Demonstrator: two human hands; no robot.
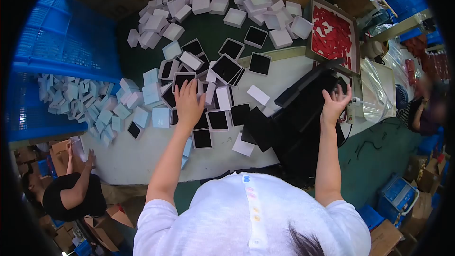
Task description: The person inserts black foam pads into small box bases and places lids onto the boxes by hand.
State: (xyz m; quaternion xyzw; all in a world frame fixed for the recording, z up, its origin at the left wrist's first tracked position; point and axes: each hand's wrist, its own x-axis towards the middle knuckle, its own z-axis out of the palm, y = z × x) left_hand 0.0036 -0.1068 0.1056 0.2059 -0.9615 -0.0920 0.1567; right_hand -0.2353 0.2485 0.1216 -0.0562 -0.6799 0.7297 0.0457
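My left hand point(189, 106) reaches over a cluster of small open boxes, fingers stretched out and slightly apart. Its fingertips lie at an open white box with a black insert point(183, 78); whether they grip its edge I cannot tell. To the right, my right hand point(335, 106) is raised with curved, spread fingers. It is beside a pile of black foam-like sheets point(298, 118) and a black bag-like heap. Nothing is clearly held in it. Another open box with a black insert point(227, 69) lies between my hands, and a white lid point(258, 94) lies near the sheets.
Many closed white boxes point(219, 5) are heaped at the back. Pale blue boxes point(104, 109) spill from a blue crate point(66, 38) on the left. A carton of red pieces point(334, 38) stands at back right, near clear plastic bags point(379, 95). Other people are at both sides.
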